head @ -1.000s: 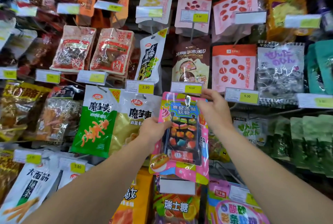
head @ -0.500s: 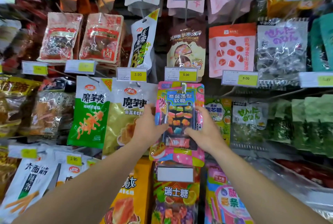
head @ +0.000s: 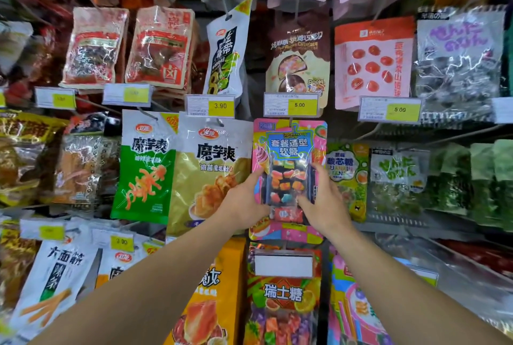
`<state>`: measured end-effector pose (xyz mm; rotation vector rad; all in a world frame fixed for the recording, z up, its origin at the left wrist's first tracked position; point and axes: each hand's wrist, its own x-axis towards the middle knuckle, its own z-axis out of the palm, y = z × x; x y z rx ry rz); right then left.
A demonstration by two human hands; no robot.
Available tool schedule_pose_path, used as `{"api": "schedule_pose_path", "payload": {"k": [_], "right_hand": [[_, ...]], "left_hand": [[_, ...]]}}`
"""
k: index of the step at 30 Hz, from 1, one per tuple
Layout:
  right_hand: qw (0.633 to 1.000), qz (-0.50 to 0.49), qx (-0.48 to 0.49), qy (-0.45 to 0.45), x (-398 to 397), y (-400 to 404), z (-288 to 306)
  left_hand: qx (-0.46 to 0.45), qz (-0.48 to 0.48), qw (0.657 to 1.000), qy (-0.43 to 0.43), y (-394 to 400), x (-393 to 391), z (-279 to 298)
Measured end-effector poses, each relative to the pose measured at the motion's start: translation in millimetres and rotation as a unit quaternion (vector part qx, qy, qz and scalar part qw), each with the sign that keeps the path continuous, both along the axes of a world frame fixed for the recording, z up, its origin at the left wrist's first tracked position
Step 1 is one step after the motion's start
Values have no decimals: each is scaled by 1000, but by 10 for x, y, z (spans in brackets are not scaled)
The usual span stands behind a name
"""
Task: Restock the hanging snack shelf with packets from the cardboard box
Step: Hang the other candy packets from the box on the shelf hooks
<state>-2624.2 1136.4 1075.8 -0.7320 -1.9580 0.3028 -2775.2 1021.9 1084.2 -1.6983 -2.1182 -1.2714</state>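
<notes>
A pink candy packet point(head: 290, 147) with a clear window of coloured gummies hangs on a peg below the 5.00 price tag point(head: 291, 104). My left hand point(head: 244, 203) holds its lower left edge, thumb on the front. My right hand point(head: 323, 200) holds its lower right side, fingers on the front window. Both hands sit at the packet's lower half. The cardboard box is out of view.
Hanging packets fill the wall: a yellow-white packet point(head: 211, 172) and a green one point(head: 147, 164) to the left, a green candy packet point(head: 347, 178) to the right, an orange fruit-candy packet point(head: 283, 303) below. Metal pegs and price tags stick out toward me.
My right hand came down from the packet's top at the peg to its lower right side. The packet now hangs flat on the peg. The view has tilted downward.
</notes>
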Motion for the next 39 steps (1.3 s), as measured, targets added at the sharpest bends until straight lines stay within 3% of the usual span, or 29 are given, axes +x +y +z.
{"api": "schedule_pose_path", "payload": {"k": [11, 19, 29, 39], "right_hand": [[995, -86, 0, -46, 161, -495, -124], [985, -148, -2, -89, 61, -1356, -531], [961, -180, -82, -191, -46, -2559, -1460], [929, -89, -178, -312, 84, -4073, -2849]], "left_hand": [[22, -52, 998, 10, -305, -76, -68], [45, -71, 995, 54, -935, -175, -496], [-100, -59, 990, 76, -2056, -315, -1446], [-226, -70, 971, 22, -3614, -261, -2802]]}}
